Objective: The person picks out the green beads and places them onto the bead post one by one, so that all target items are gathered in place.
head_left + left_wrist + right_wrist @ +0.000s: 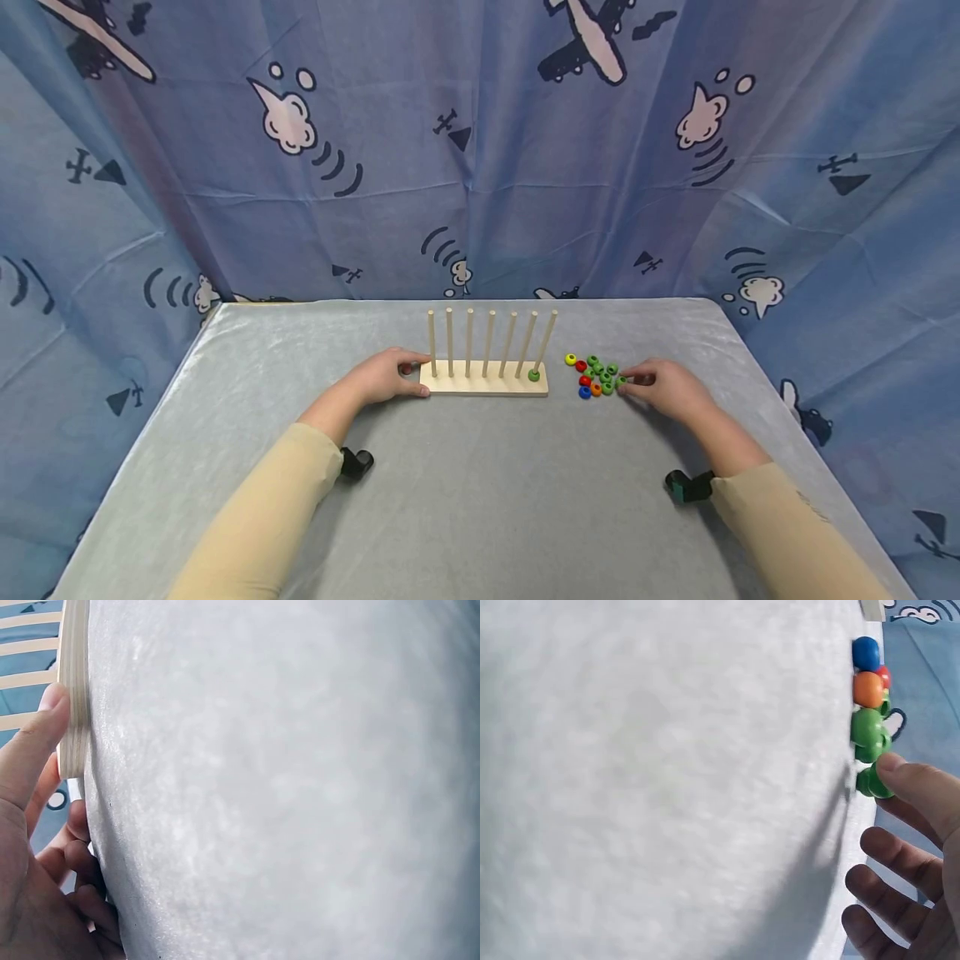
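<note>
1. My right hand point(667, 387) pinches a green bead point(880, 783) between thumb and forefinger, at the right edge of the loose beads point(596, 389); the other fingers are apart.
2. The bead looks light, hard, smooth, likely to roll; its rounded sides seem the best hold.
3. My left hand point(381, 377) grips the left end of the stiff-looking wooden peg stand point(480, 387).

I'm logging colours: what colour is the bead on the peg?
Green; the bead on the rightmost peg shows best in the head view.
</note>
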`<state>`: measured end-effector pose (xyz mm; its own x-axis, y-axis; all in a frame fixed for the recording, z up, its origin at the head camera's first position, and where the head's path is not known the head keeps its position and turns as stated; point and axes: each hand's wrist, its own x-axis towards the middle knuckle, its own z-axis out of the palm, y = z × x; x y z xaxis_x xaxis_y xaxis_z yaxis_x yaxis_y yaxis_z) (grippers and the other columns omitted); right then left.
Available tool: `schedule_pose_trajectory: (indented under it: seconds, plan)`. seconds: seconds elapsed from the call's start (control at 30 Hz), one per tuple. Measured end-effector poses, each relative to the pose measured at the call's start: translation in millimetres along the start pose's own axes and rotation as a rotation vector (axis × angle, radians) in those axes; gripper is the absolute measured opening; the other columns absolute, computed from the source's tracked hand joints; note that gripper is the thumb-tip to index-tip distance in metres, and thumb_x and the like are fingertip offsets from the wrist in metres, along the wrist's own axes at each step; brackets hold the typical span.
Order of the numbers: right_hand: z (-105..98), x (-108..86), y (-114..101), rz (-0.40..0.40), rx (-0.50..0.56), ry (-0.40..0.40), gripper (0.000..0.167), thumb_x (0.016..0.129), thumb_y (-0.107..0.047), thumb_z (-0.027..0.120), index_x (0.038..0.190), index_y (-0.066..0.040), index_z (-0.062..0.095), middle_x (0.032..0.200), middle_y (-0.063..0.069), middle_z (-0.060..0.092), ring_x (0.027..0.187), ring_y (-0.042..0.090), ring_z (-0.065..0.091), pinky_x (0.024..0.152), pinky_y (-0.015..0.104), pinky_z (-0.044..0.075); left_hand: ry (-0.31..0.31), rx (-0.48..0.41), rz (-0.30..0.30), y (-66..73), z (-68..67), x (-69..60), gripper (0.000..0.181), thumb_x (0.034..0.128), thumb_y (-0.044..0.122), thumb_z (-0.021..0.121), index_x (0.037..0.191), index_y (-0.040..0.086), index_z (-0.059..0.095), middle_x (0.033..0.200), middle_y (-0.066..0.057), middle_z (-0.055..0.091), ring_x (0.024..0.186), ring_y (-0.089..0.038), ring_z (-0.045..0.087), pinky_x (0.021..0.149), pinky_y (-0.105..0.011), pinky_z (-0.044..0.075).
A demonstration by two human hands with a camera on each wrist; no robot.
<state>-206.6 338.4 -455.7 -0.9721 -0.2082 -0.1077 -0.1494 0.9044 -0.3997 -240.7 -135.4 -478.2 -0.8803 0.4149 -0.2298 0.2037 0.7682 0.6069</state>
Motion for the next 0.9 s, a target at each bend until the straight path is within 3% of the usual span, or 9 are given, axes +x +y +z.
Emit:
schedule_pose_trajectory:
  seconds: [0.23,0.57,0.9]
  plan:
    - [-15,-2.9,-7,0.004,0.003,0.036,0.035,0.09,-0.03,0.074,0.116,-0.007,0.074,0.095,0.005,0.067,0.082,0.021,0.056,0.068,0.036,0.045,-0.002,-0.003,-0.001,0.0,-1.2,0.8,0.068,0.0807,0.043,0.082,0.14,0.019,0.059,0.107,-0.005,0.055,0.097,-0.021,0.049,0.084,-0.038,0.04]
    - [-32,-9.2,-34,0.016,0.011,0.053,0.034,0.092,-0.03,0.072,0.12,-0.012,0.073,0.1,0.006,0.067,0.088,0.023,0.057,0.067,0.036,0.045,-0.002,0.001,0.013,-0.9,-1.2,0.2,0.068,0.0806,0.042,0.082,0.14,0.018,0.06,0.104,-0.005,0.055,0.095,-0.021,0.049,0.083,-0.038,0.04]
    - [-43,-7.8,-57,-0.068,0.021,0.129,0.037,0.094,-0.038,0.069,0.123,-0.014,0.072,0.102,0.005,0.068,0.092,0.023,0.059,0.071,0.039,0.048,-0.004,0.002,0.002,-0.8,0.1,-0.2,0.068,0.0807,0.043,0.082,0.141,0.019,0.059,0.107,-0.005,0.055,0.097,-0.021,0.05,0.085,-0.039,0.041]
